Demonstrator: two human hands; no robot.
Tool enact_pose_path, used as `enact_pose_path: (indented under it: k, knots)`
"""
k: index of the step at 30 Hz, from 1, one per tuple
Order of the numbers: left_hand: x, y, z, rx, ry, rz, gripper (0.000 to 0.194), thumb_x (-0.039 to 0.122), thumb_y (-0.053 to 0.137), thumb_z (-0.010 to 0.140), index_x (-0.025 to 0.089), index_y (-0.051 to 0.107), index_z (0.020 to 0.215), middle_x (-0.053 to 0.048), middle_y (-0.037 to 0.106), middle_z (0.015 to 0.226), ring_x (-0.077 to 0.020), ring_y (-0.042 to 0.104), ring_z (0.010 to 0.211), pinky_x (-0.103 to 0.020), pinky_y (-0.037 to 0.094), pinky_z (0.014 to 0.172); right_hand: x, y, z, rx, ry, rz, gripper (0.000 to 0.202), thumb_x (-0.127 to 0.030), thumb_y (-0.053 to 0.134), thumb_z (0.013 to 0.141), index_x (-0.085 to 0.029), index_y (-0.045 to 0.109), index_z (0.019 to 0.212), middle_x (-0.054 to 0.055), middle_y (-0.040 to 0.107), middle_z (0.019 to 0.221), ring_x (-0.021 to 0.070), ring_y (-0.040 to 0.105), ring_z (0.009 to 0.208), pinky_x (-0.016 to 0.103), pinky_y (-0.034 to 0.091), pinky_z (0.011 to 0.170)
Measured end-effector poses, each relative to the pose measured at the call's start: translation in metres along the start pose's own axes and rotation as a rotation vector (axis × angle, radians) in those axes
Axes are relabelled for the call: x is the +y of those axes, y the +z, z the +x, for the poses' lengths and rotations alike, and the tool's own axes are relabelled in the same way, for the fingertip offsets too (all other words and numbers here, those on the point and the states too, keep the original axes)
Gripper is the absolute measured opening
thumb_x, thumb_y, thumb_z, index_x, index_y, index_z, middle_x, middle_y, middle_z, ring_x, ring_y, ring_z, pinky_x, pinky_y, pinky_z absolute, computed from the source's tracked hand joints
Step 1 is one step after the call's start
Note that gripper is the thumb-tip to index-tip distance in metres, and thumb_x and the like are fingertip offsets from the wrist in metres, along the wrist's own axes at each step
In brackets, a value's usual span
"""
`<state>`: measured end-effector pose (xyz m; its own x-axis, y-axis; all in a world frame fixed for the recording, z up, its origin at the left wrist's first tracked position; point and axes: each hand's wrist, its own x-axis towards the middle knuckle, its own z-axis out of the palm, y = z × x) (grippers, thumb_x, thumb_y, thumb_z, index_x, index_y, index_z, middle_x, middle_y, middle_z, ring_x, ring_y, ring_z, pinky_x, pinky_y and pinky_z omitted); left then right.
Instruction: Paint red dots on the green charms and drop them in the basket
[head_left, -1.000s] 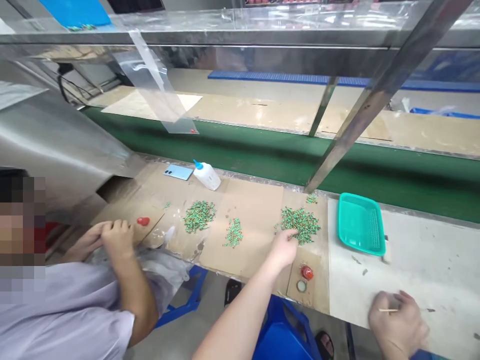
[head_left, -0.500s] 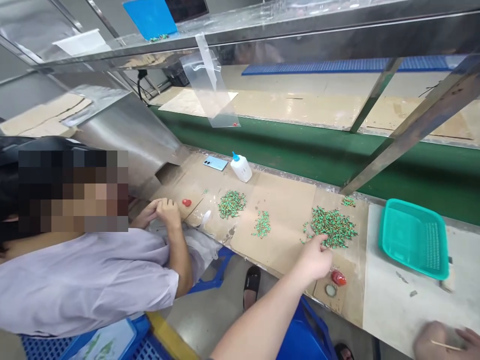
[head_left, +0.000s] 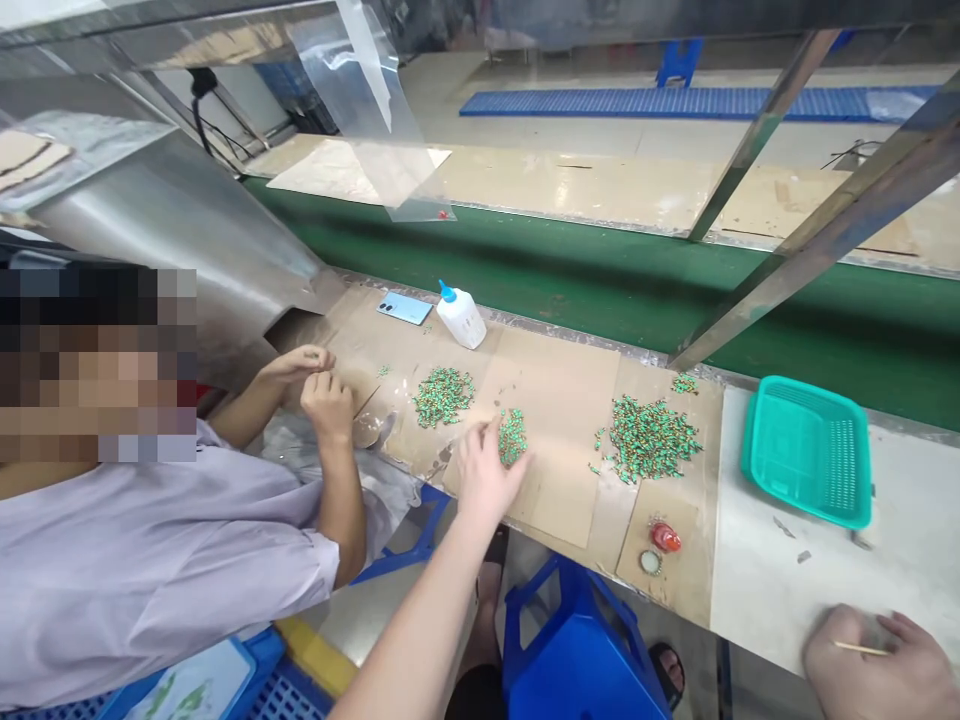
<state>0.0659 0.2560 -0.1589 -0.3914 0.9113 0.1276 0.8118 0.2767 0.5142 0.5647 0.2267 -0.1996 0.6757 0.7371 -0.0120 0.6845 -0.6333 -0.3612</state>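
Note:
My left hand (head_left: 489, 472) rests on the cardboard with fingers and thumb spread around the near side of a small pile of green-and-orange beads (head_left: 513, 432). Nothing is visibly gripped in it. At the lower right, my right hand (head_left: 874, 655) is curled around a thin wooden stick (head_left: 859, 649), slightly blurred. A much larger pile of the same small pieces (head_left: 651, 438) lies between my hands. In front of it are a red object (head_left: 665, 536), perhaps a small container, and a round metal-rimmed cap (head_left: 650, 562).
To the left sits a co-worker in a pale sleeve (head_left: 247, 590), hands raised near another bead pile (head_left: 444, 396). A white bottle with a blue tip (head_left: 463, 320) stands beside a phone (head_left: 405, 308). A teal basket (head_left: 808, 450) is at right; a blue stool (head_left: 577, 650) is below.
My left hand has moved left, from the large pile to the small one, its fingers now spread. My right hand still has the stick. The co-worker's hands have moved apart slightly.

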Motion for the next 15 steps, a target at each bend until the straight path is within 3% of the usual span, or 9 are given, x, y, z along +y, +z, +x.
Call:
enact_pose_path:
  k: [3, 5, 11, 15]
  knots:
    - [-0.010, 0.012, 0.026, -0.048, 0.178, 0.034, 0.065, 0.054, 0.083, 0.104, 0.022, 0.067, 0.159, -0.019, 0.060, 0.172, -0.0451, 0.051, 0.163, -0.074, 0.040, 0.135, -0.007, 0.000, 0.000, 0.033, 0.031, -0.007, 0.066, -0.049, 0.064, 0.093, -0.014, 0.078, 0.147, 0.031, 0.079, 0.141, 0.0656, 0.072, 0.135, 0.074, 0.056, 0.120]
    - [-0.013, 0.020, 0.034, -0.072, 0.254, 0.045, 0.062, 0.053, 0.082, 0.105, 0.022, 0.068, 0.158, -0.019, 0.062, 0.172, -0.0447, 0.052, 0.164, -0.075, 0.040, 0.135, -0.010, 0.000, 0.000, 0.046, 0.034, -0.006, 0.066, -0.048, 0.063, 0.092, -0.011, 0.079, 0.145, 0.030, 0.079, 0.141, 0.0640, 0.072, 0.136, 0.072, 0.054, 0.124]
    - [-0.023, 0.030, 0.030, -0.066, 0.370, 0.031, 0.038, 0.041, 0.078, 0.111, 0.020, 0.076, 0.142, -0.015, 0.074, 0.155, -0.0381, 0.067, 0.149, -0.067, 0.055, 0.126, -0.010, 0.004, -0.003, 0.105, 0.035, 0.001, 0.057, -0.049, 0.064, 0.092, -0.024, 0.078, 0.142, 0.025, 0.081, 0.136, 0.0592, 0.073, 0.136, 0.066, 0.057, 0.119]
    - [-0.025, 0.030, 0.029, -0.061, 0.416, 0.021, 0.026, 0.037, 0.077, 0.113, 0.020, 0.079, 0.132, -0.012, 0.080, 0.140, -0.0325, 0.075, 0.132, -0.059, 0.063, 0.116, -0.005, 0.007, -0.002, 0.070, 0.020, -0.014, 0.066, -0.048, 0.066, 0.090, -0.023, 0.072, 0.151, 0.029, 0.078, 0.135, 0.0613, 0.069, 0.140, 0.070, 0.056, 0.116]
